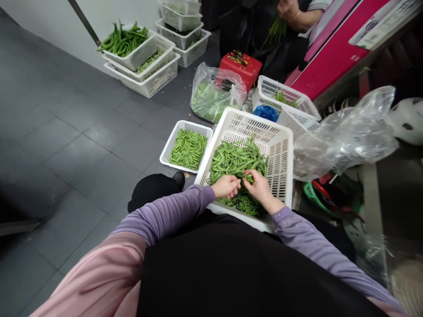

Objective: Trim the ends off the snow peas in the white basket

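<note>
A deep white plastic basket point(282, 171) stands right in front of me with a heap of green pea pods point(231, 158) inside. Closer to me in the same basket lies a dark green pile of stringy trimmings point(244, 204). Over the pods, my right hand point(260, 190) is closed, with pea pods between its thumb and fingers. Beside it, almost touching, my left hand point(226, 186) has its fingers pinched together; whatever it grips, if anything, is too small to make out. Left of the deep basket sits a shallow white basket point(164, 154) of pea pods.
Stacked white baskets point(152, 86) with long green peppers point(127, 39) stand far left. A clear bag of greens point(211, 99), a red stool point(243, 68) and another white basket point(291, 94) lie ahead. A person's hand point(290, 9) holds green stalks. Crumpled plastic point(343, 136) is at right.
</note>
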`<state>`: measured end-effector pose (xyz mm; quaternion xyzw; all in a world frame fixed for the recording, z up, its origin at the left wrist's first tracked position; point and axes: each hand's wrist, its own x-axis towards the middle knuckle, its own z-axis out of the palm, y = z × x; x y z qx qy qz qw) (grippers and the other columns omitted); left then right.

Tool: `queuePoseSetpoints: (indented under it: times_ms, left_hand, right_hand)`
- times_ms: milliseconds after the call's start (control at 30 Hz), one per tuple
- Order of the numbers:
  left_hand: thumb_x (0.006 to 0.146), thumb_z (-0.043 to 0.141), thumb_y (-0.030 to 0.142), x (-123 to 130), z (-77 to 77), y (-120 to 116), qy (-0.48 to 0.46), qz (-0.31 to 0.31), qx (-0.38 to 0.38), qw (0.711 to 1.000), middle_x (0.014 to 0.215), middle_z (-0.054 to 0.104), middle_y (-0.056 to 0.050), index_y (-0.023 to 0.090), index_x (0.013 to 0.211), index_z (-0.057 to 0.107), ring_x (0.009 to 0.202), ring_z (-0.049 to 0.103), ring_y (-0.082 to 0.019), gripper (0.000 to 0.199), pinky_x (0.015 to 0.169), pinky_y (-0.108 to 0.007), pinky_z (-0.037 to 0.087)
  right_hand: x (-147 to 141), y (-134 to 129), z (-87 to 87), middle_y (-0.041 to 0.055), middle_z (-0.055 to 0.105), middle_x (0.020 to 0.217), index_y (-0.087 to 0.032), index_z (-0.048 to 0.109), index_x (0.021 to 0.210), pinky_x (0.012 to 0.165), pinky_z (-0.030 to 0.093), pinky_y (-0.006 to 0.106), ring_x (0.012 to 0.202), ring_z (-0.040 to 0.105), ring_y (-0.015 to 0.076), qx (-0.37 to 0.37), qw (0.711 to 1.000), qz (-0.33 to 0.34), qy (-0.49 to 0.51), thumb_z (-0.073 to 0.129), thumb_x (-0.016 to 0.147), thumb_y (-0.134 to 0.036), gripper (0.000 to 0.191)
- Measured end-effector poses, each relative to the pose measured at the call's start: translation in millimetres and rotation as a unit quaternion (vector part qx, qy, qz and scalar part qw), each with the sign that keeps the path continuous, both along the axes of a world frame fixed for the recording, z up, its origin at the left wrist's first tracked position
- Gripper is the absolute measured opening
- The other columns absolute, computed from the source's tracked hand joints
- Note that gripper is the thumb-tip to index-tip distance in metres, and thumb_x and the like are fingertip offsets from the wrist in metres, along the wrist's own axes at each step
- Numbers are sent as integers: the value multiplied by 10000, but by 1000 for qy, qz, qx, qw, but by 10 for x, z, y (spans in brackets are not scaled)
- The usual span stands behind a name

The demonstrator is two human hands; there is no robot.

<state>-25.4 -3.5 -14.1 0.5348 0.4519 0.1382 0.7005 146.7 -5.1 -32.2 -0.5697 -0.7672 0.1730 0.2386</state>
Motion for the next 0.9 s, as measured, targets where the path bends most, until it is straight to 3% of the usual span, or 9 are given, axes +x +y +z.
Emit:
queuePoseSetpoints:
  times_ms: [167,333,567,700,800,900]
  left_hand:
    - [801,389,215,-31,79,-4,-86,6,-42,995,504,465,48,123,727,492,340,401,-29,158,326,-132,311]
    - [776,430,193,-96,99,-30,-91,38,-49,994,489,443,60,115,761,522,331,375,-20,122,322,-131,297]
    - [756,423,230,-149,196,-42,-97,-22,-39,994,485,450,45,118,703,534,339,389,-32,166,311,-137,277]
    - [736,414,229,-140,201,-63,-98,-15,-6,995,493,417,52,126,706,525,339,345,-25,154,323,-140,256]
    - [733,402,231,-146,128,-53,5,-42,57,997,467,402,47,131,689,546,360,341,-40,181,359,-159,279]
    - [663,497,203,-175,24,-42,197,-140,168,956,474,457,15,138,577,551,471,439,-80,121,469,-182,359]
  right_hand:
    - [-102,-223,123,70,574,833,-191,521,855,668,434,288,763,549,192,11,996,24,-85,487,752,-268,133]
    - [-73,-237,162,59,573,858,-201,550,919,704,448,301,795,551,183,24,999,23,-22,477,780,-261,168]
    - [-71,-287,297,57,584,853,-203,610,842,725,448,297,823,552,172,19,997,70,-7,471,774,-182,155]
    - [-122,-307,360,46,599,793,-206,618,767,715,445,317,790,561,178,-10,996,39,80,549,743,-243,83]
    - [-151,-316,376,32,612,763,-204,609,712,643,444,314,712,563,176,-58,980,-37,189,625,675,-322,125]
    - [-133,-318,395,-4,595,640,-201,594,727,451,370,249,484,482,120,-129,932,-141,309,658,631,-365,200]
